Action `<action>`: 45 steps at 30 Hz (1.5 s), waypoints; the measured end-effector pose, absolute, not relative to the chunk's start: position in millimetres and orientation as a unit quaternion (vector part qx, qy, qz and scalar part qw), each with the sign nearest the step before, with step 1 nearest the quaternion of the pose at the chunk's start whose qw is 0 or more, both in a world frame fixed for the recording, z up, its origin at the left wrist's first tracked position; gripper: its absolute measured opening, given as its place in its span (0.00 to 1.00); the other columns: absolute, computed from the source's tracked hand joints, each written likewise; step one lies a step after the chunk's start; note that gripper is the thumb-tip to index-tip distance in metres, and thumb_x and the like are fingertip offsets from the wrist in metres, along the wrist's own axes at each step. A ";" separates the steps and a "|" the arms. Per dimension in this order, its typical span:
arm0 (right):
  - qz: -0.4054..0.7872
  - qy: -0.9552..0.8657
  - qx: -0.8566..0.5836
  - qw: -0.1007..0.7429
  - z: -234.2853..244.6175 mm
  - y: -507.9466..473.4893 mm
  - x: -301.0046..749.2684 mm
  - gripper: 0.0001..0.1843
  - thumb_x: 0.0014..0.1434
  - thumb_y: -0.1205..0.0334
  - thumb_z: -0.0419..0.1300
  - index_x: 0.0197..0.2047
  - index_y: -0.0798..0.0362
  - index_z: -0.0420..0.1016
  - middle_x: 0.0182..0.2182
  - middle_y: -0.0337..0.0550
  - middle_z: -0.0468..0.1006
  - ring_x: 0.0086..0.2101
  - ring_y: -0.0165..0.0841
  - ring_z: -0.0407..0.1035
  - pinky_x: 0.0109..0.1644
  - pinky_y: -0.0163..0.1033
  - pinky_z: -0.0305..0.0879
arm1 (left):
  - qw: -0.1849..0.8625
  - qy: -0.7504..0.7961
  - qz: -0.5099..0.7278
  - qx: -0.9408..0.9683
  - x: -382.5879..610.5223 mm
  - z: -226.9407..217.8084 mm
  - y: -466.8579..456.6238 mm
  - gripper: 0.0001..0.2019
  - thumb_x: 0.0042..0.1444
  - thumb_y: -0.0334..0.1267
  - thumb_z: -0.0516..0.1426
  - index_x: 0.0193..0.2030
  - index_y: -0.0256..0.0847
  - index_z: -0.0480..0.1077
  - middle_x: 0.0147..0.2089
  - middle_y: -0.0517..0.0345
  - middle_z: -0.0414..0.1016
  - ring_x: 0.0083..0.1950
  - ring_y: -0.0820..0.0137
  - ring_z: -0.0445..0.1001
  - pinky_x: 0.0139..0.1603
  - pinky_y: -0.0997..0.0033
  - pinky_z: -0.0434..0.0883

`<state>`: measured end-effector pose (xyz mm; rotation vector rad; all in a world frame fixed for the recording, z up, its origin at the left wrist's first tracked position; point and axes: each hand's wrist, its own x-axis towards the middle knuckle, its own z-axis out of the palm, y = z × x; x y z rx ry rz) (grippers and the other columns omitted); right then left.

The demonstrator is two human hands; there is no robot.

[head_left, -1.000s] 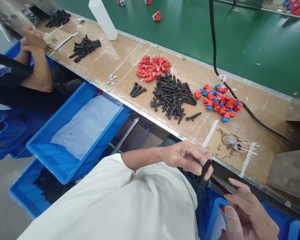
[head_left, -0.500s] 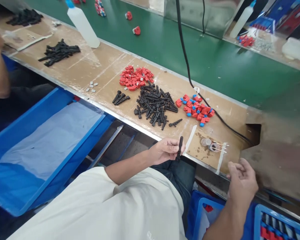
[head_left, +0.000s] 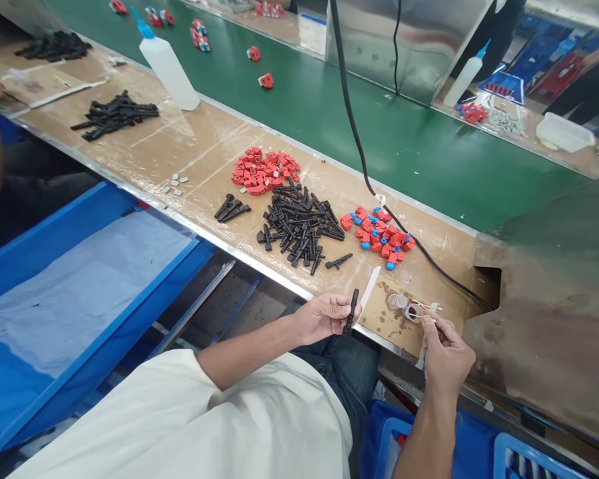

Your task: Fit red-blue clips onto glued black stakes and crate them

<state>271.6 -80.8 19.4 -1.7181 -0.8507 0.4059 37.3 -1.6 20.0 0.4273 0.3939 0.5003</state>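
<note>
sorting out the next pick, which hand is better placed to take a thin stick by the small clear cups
The right hand: its fingers are right at the thin pale sticks by the small clear cups. The left hand is farther off and shut on a slim black plastic part.

The right hand [head_left: 442, 349] has risen to the cups [head_left: 397, 301] — pinching a stick [head_left: 428, 307].

He's in a loose white short-sleeved T-shirt [head_left: 239, 419], the cloth creased and rumpled across the front. Dark blue jeans [head_left: 349, 366] show at two o'clock of it. Forearms are uncovered from the elbow down, left hand [head_left: 324, 316] and right hand [head_left: 446, 356] both bare.
</note>
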 end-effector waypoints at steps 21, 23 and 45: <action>0.049 -0.438 -0.716 0.542 27.3 -95.7 272.0 0.17 0.63 0.50 0.62 0.39 0.57 0.82 0.32 0.43 0.77 0.25 0.28 0.70 0.27 0.34 0.68 | 0.923 0.256 0.247 0.147 75.7 30.9 1.2 0.21 0.36 0.41 0.75 0.31 0.30 0.75 0.25 0.60 0.66 0.26 0.80 0.63 0.25 0.80 0.56; 0.086 -0.375 -0.724 0.572 23.2 -94.0 268.6 0.18 0.60 0.48 0.65 0.38 0.57 0.81 0.32 0.44 0.78 0.25 0.29 0.70 0.26 0.34 0.69 | 0.923 0.257 0.247 0.143 76.8 31.3 0.5 0.19 0.37 0.40 0.74 0.32 0.30 0.75 0.25 0.60 0.66 0.25 0.79 0.63 0.24 0.80 0.56; 0.139 -0.358 -0.642 0.663 89.7 -129.0 197.8 0.07 0.60 0.60 0.67 0.37 0.56 0.80 0.28 0.42 0.78 0.26 0.31 0.73 0.24 0.33 0.68 | 0.927 0.221 0.254 0.166 85.1 39.7 -11.0 0.23 0.37 0.47 0.75 0.34 0.33 0.74 0.25 0.62 0.67 0.25 0.80 0.62 0.24 0.78 0.54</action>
